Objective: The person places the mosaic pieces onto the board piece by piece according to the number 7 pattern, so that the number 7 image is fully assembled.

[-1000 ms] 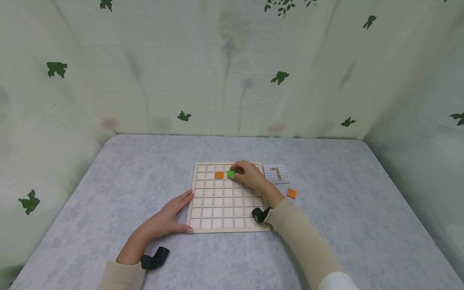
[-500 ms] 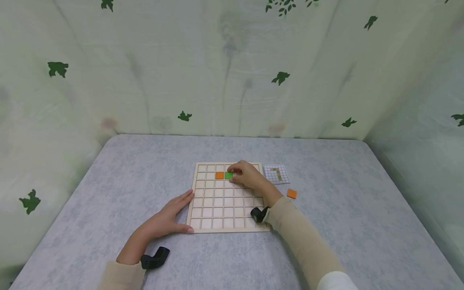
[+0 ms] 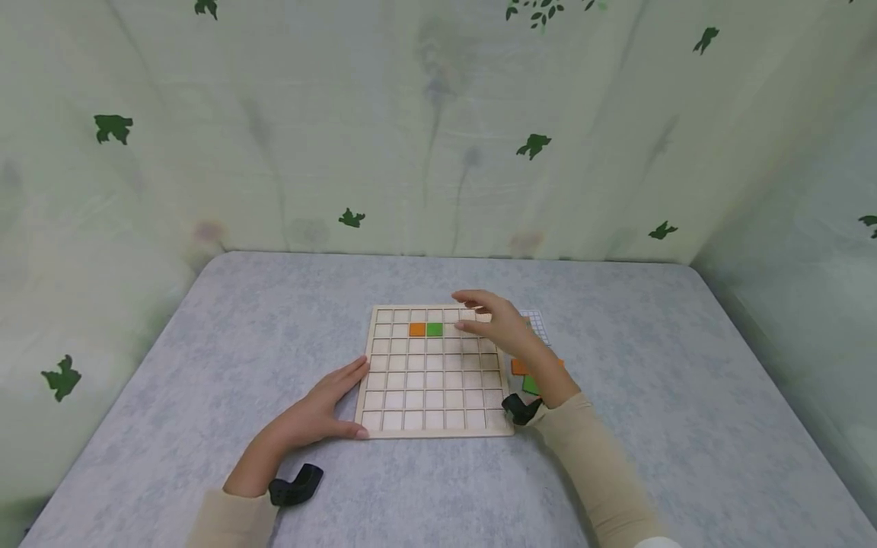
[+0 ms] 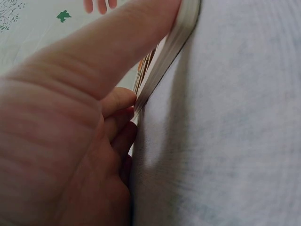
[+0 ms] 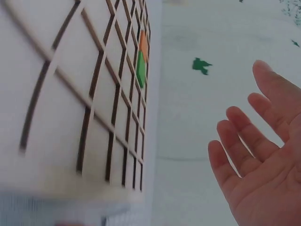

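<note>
A light wooden grid board point(image 3: 423, 380) lies on the table. Side by side in its second row from the back are an orange square tile point(image 3: 417, 329) and a green square tile point(image 3: 435, 329). My left hand point(image 3: 317, 409) rests at the board's left side, fingertips at the edge and thumb at the near corner. The left wrist view shows that hand's thumb and fingers point(image 4: 120, 101) along the board's rim point(image 4: 171, 44). Over the board's back right part hovers my right hand point(image 3: 503, 326), fingers relaxed and apart, holding nothing; the right wrist view shows its bare palm point(image 5: 263, 183).
Right of the board, partly hidden by the right forearm, lie a loose orange tile point(image 3: 518, 367) and a loose green tile point(image 3: 530, 385). Behind them a printed grid card point(image 3: 537, 326) is half covered by the hand. A leaf-patterned curtain point(image 3: 384, 137) hangs beyond the table.
The green tile has settled into the cell beside the orange one. My right hand has let go of it and moved up and right. The left hand stays at the board's edge.
</note>
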